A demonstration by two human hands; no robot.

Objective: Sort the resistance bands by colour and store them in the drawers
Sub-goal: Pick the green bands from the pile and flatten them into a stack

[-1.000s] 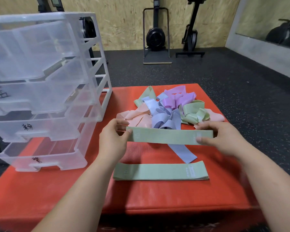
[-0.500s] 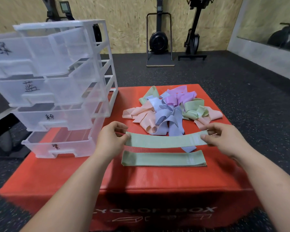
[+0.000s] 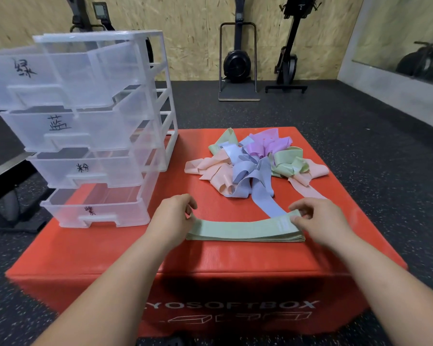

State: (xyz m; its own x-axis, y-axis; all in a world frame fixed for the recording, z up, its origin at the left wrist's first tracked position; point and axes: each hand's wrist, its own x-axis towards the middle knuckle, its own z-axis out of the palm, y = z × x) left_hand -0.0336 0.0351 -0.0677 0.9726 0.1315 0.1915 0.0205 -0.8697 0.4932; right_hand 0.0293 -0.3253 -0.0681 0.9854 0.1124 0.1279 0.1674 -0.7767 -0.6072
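**A:** Two hands are working at the near edge of the red padded box (image 3: 210, 260). What are they doing there?

**B:** They are sitting at opposite ends of a pale green flat fabric band (image 3: 243, 227). The left hand (image 3: 171, 217) is curling its fingers over the left end and looks to be pinching it, though the hand itself is hiding the contact. The right hand (image 3: 319, 218) is bending its fingers down onto the right end, beside the printed patch, and appears to be nipping that end too.

**A:** Why hold both ends?

**B:** I think it is keeping the band taut and flat, so it is landing squarely on the small stack of matching green bands (image 3: 299, 238) directly beneath it. The edges are lining up closely.

**A:** And why is the stack lying so close to the person?

**B:** Probably so the sorted green is staying apart from the tangled heap of pink, blue, purple and green bands (image 3: 250, 166), which is lying further back on the box. One long blue band (image 3: 268, 203) is trailing out of the heap towards the stack's far edge.

**A:** Where are the greens heading?

**B:** Most likely into the clear plastic four-drawer unit (image 3: 170, 121), which is standing on the box's far-left part. Its drawers are jutting forward in steps, each bearing a handwritten mark. The top drawer (image 3: 35, 78) is sticking out furthest, and I am reading its mark as green.

**A:** Anything beyond that?

**B:** Black gym machines (image 3: 236, 63) are standing against a chipboard wall.
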